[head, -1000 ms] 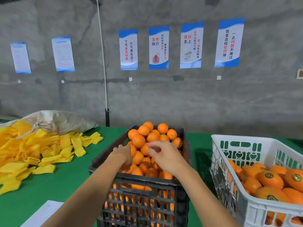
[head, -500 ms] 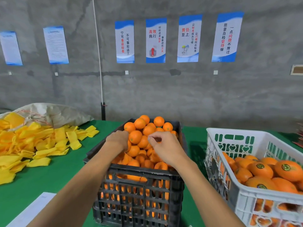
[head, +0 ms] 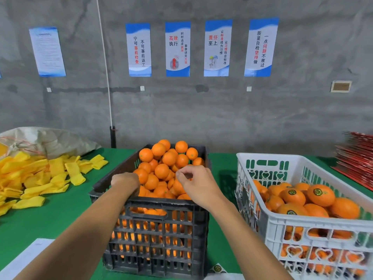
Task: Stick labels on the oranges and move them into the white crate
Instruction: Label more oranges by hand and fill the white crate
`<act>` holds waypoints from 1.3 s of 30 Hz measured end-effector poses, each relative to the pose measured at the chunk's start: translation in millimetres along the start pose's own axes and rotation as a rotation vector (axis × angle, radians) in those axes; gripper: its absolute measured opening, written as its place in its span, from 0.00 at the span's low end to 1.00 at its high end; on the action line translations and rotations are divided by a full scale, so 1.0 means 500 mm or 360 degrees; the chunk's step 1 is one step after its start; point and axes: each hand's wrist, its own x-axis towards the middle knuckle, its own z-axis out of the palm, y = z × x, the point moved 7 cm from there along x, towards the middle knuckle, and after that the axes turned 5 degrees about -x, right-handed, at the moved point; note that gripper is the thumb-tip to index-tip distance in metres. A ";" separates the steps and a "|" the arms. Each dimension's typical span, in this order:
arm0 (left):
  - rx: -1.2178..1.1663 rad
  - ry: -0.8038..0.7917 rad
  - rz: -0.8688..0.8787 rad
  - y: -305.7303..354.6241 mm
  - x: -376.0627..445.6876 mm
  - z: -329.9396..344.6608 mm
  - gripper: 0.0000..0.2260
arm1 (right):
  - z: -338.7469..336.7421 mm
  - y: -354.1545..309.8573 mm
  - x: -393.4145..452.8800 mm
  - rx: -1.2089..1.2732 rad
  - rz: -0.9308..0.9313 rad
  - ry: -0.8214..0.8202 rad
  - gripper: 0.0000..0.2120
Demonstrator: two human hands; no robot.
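Here, your green table (head: 50,215) carries two crates. The black crate (head: 159,235), heaped with unlabelled oranges (head: 161,158), sits right beneath your fingers; the white crate (head: 282,223), holding labelled oranges (head: 321,195), stands beside it, to the right of your right fingers. Yellow foam sleeves (head: 40,178) lie well left of your left fingers. Your left hand (head: 125,180) dips into the pile, fingers hidden, so I cannot tell their grip. Your right hand (head: 193,182) hovers above the oranges, fingertips curled together; whether they pinch a label is unclear.

Two bare, sleeveless forearms (head: 84,235)
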 end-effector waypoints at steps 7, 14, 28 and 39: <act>-0.0347 0.0390 0.0488 0.048 -0.022 -0.025 0.33 | 0.004 0.002 -0.002 0.0001 -0.0030 0.0067 0.09; -0.1212 0.0938 0.1264 0.171 -0.260 -0.059 0.27 | -0.107 0.006 -0.092 0.0438 -0.0120 0.0590 0.11; -0.1027 0.0531 0.1585 0.306 -0.410 0.348 0.23 | -0.094 0.312 -0.449 0.0490 0.0299 0.0419 0.12; -0.0821 0.0470 0.1415 0.267 -0.343 0.546 0.24 | 0.009 0.435 -0.543 -0.0276 0.0496 -0.0421 0.29</act>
